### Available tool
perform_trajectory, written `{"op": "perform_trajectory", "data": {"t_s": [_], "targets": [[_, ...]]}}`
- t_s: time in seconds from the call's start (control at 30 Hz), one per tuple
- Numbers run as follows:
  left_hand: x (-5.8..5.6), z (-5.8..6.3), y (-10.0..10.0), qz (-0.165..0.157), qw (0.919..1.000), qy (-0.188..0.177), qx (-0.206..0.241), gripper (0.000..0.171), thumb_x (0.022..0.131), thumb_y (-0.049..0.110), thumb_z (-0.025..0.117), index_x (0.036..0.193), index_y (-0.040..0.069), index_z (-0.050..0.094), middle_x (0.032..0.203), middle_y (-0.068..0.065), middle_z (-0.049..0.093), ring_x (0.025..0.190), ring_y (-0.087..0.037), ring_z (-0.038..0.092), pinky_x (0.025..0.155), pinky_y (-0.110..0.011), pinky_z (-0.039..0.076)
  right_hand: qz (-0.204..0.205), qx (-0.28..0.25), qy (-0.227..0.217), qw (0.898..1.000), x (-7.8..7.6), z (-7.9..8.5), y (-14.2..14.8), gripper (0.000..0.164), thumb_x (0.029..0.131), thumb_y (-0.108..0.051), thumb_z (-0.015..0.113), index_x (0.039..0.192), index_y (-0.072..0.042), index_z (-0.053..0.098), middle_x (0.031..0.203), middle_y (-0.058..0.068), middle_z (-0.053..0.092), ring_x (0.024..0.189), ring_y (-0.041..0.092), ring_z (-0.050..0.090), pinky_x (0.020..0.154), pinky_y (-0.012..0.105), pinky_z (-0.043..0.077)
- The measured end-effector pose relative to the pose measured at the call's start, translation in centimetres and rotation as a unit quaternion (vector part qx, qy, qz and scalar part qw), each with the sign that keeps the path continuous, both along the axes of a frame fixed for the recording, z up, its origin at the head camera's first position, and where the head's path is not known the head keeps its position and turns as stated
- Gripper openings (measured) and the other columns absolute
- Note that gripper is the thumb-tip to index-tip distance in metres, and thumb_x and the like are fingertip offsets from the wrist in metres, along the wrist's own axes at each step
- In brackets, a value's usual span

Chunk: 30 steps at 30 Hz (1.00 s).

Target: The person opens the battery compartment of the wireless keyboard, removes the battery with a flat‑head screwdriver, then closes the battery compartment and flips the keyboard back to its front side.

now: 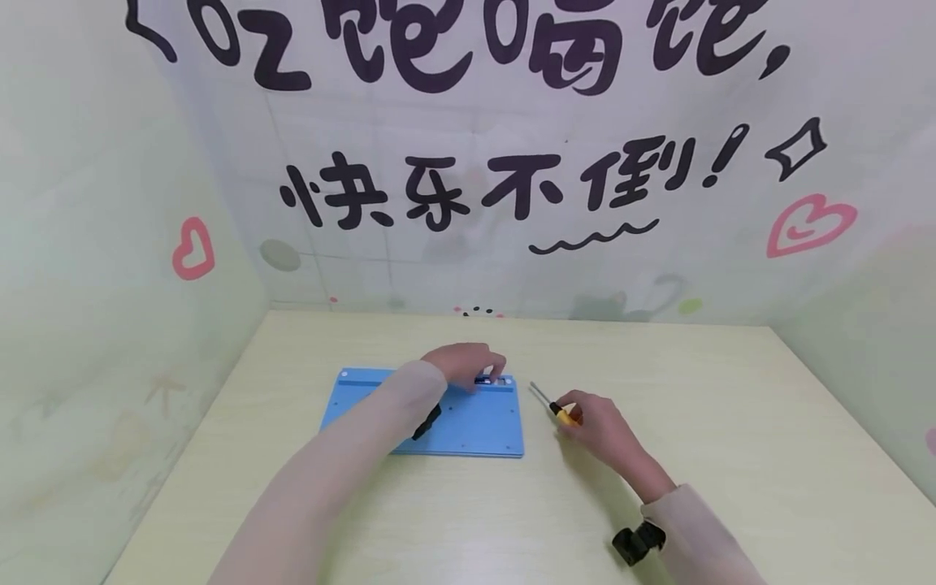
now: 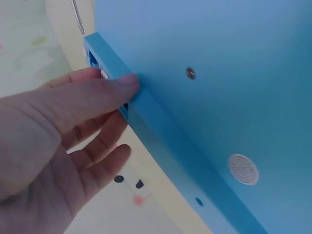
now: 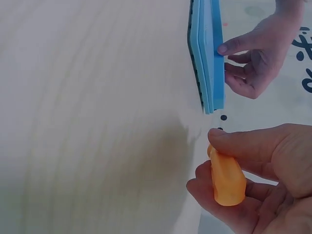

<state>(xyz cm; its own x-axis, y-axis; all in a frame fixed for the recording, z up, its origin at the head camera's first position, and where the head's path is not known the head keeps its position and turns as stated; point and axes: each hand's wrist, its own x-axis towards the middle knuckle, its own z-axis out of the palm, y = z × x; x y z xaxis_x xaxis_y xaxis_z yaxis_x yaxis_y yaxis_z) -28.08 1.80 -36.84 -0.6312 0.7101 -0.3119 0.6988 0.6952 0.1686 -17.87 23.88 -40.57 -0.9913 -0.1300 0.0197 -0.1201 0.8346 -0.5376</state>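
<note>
**Left hand on the blue slab, right hand on a screwdriver**

So there's a flat blue slab [image 1: 468, 426] lying on the pale wooden table [image 1: 695, 406], with a raised ridge [image 2: 161, 134] along its far edge. The left hand [image 1: 462, 363] reaches over it and has that ridge near its right end. In the left wrist view the thumb [image 2: 127, 84] lies across the top of the ridge, right by an open slot, while the other fingers bend in on the outer side. So it's a narrow pinch with the ridge between thumb and fingers; can't really tell if a fingertip is inside the slot, the thumb hides it.

Right hand [image 1: 595, 422] has a screwdriver [image 1: 565, 418], yellow-orange handle, black collar, metal shaft. The handle sits between thumb and curled fingers, gap closed down to the handle's thickness. The shaft pokes out past the fingertips and points up-left, its tip near the slab's far right corner but apart from it.

Also on the slab: a small screw [image 2: 190, 73] and a pale round pad [image 2: 243, 169], both just off the ridge. Behind everything is a wall [image 1: 468, 268] with big black lettering.
</note>
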Motion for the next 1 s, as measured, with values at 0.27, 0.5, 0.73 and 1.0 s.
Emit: {"op": "perform_trajectory", "data": {"t_s": [0.27,0.5,0.73,1.0], "targets": [[0.2,0.5,0.8,-0.017,0.9991,0.015,-0.037,0.033,0.083,-0.012,0.053,0.096,0.018,0.054,0.09,0.003,0.048,0.079,-0.013,0.043,0.063,-0.024,0.033,-0.042,-0.005,-0.023,0.999,0.5,-0.4,0.2,0.034,0.075,-0.003,0.073,0.107,0.002,0.061,0.072,0.006,0.057,0.058,0.015,0.048,0.051,0.027,0.043],[0.0,0.1,1.1,-0.019,0.9986,0.021,-0.044,0.028,0.081,-0.01,0.057,0.09,0.017,0.053,0.087,0.004,0.047,0.081,-0.013,0.043,0.062,-0.023,0.034,-0.06,-0.006,-0.017,0.998,0.7,-0.8,0.3,0.035,0.076,-0.006,0.072,0.107,0.004,0.06,0.07,0.005,0.055,0.057,0.015,0.048,0.052,0.028,0.042],[-0.2,0.0,1.3,-0.013,0.9995,0.013,-0.028,0.032,0.076,-0.01,0.061,0.077,0.018,0.045,0.08,0.003,0.047,0.076,-0.013,0.042,0.059,-0.025,0.032,-0.084,0.003,-0.03,0.996,0.9,-0.9,0.3,0.036,0.078,-0.012,0.069,0.109,0.002,0.059,0.071,0.005,0.056,0.055,0.014,0.05,0.048,0.028,0.041],[-0.1,-0.2,1.6,-0.006,0.9995,0.015,-0.028,0.026,0.078,-0.009,0.06,0.081,0.014,0.049,0.075,0.003,0.043,0.072,-0.012,0.041,0.056,-0.024,0.028,-0.094,0.012,-0.066,0.993,1.1,-0.6,0.4,0.04,0.08,-0.016,0.069,0.113,0.002,0.056,0.074,0.006,0.058,0.055,0.014,0.051,0.048,0.029,0.041]]}}
